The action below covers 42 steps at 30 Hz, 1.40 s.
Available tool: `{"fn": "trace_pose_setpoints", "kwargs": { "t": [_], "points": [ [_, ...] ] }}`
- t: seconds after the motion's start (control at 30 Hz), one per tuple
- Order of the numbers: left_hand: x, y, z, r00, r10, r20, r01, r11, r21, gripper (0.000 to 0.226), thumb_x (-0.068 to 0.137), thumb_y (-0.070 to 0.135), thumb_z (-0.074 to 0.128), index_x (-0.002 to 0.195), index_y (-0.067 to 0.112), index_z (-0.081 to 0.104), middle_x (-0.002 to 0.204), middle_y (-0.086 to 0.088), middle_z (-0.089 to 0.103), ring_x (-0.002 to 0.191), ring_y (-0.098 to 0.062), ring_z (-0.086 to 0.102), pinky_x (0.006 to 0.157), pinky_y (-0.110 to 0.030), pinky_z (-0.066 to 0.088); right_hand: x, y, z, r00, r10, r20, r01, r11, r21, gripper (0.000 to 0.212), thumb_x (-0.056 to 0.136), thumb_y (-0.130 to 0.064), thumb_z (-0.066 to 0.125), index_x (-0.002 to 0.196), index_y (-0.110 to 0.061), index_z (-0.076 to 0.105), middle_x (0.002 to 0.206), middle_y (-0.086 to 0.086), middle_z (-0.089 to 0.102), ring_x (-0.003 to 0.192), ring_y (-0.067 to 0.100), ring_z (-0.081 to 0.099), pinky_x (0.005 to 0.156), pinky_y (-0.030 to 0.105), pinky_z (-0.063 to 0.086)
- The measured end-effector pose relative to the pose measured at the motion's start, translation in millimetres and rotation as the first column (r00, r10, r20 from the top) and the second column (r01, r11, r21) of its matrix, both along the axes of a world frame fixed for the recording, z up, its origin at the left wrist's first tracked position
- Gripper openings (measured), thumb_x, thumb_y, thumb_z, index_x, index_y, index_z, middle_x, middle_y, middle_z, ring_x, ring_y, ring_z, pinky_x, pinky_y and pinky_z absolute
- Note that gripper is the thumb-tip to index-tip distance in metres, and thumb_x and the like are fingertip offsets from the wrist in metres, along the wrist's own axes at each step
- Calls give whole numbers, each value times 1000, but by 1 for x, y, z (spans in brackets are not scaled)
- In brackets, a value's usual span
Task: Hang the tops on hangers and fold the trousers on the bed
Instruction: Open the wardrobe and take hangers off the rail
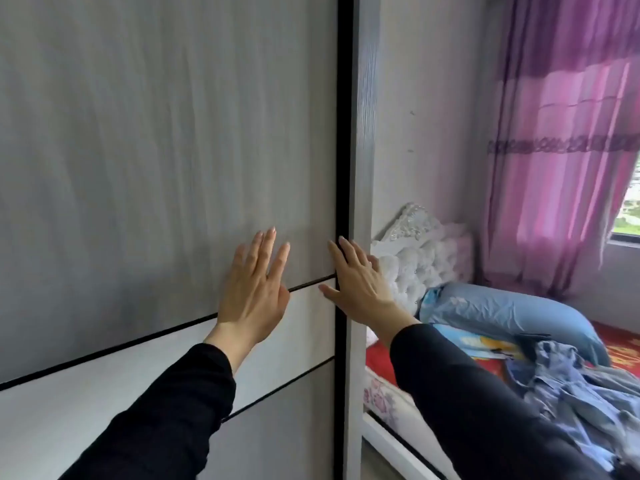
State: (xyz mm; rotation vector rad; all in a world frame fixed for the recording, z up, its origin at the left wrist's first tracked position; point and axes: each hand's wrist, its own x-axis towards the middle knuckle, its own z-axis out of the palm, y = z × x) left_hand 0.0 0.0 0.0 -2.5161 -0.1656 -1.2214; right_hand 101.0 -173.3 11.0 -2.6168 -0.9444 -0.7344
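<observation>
Wardrobe door filled the left two thirds of the view: grey panel, paler band across it, black edge strip running vertically at its right side. No hangers in view; probably behind the door, can't confirm

Bed sat to the right of the wardrobe, past the edge strip and lower down, with a white tufted headboard against the wall. Purple curtain behind it

Blue pillow lay near the headboard. Heap of clothes, blue-grey and crumpled, lay on the bed's near part. Couldn't split tops from trousers, no clear long axis

Left hand: flat on the door panel, fingers straight and spread, holding nothing. Right hand: also flat and empty, fingertips on the edge strip, thumb on the panel

Key relation: the heap was right of and below both hands, well apart from them, and the right hand was the nearer one. Judging by both palms at the edge, the step in hand was sliding the door, no garment handled yet
</observation>
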Motion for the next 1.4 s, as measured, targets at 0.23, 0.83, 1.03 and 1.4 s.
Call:
{"fn": "trace_pose_setpoints", "kwargs": {
  "t": [0.23, 0.83, 1.03, 1.4],
  "points": [
    [15, 38, -23, 950, 259, 175, -289, 942, 172, 68, 97, 46, 27, 152, 6, 20, 159, -15, 13, 147, -26, 11, 118, -42, 17, 62, 42, 11, 819, 369, 440, -266, 923, -280, 113, 77, -69, 58, 153, -19, -9, 159, 9, -14, 147, 24, -10, 121, 40, 5],
    [-6, 74, -26, 904, 325, 278, -416, 821, 390, 71, 97, 52, 41, 152, 10, 25, 158, -10, 21, 147, -22, 15, 118, -38, 17, 87, 65, 6, 631, 562, 534, -515, 819, -254, 112, 70, -63, 71, 154, -14, 17, 160, 19, 8, 147, 35, 5, 117, 46, 5],
    [-37, 90, -25, 897, 360, 255, -437, 808, 397, 71, 98, 52, 36, 154, 12, 17, 162, -8, 5, 149, -21, 9, 119, -38, 15, 62, 82, 5, 587, 594, 551, -567, 786, -244, 108, 71, -61, 72, 154, -14, 21, 159, 16, 8, 147, 35, 6, 116, 48, 5],
    [-139, 128, -23, 884, 434, 175, -468, 827, 312, 68, 99, 47, 33, 153, 11, 13, 162, -8, 4, 149, -22, 6, 120, -38, 12, -27, 139, 6, 502, 656, 564, -658, 713, -243, 105, 67, -57, 78, 150, -15, 32, 157, 17, 22, 145, 38, 17, 116, 48, 10]
  ]
}}
